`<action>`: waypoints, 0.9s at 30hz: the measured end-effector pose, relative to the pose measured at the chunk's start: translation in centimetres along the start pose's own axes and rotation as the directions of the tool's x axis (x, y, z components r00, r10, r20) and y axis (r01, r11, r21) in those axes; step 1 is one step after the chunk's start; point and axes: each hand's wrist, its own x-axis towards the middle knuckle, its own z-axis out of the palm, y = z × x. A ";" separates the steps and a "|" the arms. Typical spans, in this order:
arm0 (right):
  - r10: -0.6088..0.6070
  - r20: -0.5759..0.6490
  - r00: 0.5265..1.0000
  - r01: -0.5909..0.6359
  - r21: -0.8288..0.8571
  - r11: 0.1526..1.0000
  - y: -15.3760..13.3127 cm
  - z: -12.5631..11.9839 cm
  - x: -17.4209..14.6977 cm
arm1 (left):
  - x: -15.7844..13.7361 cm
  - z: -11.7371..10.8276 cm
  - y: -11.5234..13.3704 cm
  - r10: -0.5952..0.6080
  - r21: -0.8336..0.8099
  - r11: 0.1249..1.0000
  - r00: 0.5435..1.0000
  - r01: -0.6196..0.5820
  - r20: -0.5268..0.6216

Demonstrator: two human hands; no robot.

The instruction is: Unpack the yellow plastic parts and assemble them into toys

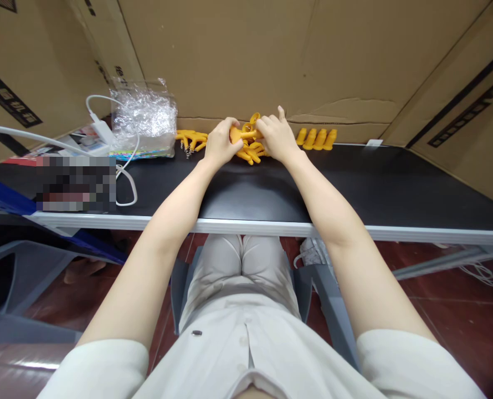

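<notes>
My left hand (221,143) is closed around the rounded end of an orange plastic piece (235,133) above the far part of the black table. My right hand (276,134) pinches the thin, rod-like end of that piece, with one finger raised. Just below lies a heap of orange finger-shaped parts (251,153). Behind, between the hands, is a round orange cup-like part (255,118). Beside my left hand are more orange branching parts (193,138) with small metal springs (186,148) hanging from them. My fingers hide some of the held piece.
Several orange bullet-shaped parts (316,139) stand in a row right of my right hand. A bubble-wrapped package (144,119) and white cables (135,191) lie at the left, near a blurred-out patch. Cardboard walls (246,61) enclose the black table (396,185); its metal edge (255,226) faces me.
</notes>
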 end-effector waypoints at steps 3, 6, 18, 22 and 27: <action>0.000 -0.083 0.997 0.000 0.001 1.000 0.3 0.2 -0.1 | -0.2 -0.2 1.0 -0.137 -0.013 0.990 0.989 0.138 0.059; 0.002 -0.101 0.995 -0.002 0.001 1.000 0.5 0.4 -0.1 | -0.5 -0.7 1.8 -0.207 -0.001 0.978 0.968 0.210 0.145; 0.043 0.009 0.999 -0.043 0.013 0.999 -0.5 0.8 -0.1 | -0.3 -1.4 3.5 -0.304 0.049 0.951 0.888 0.306 0.345; 0.044 0.034 0.998 -0.044 -0.005 0.999 -0.4 0.8 -0.1 | -0.5 -2.0 4.7 -0.364 -0.043 0.906 0.827 0.421 0.429; 0.044 0.047 0.998 -0.042 -0.046 0.998 0.1 1.0 0.0 | -0.6 -2.2 5.2 -0.389 -0.063 0.885 0.808 0.461 0.442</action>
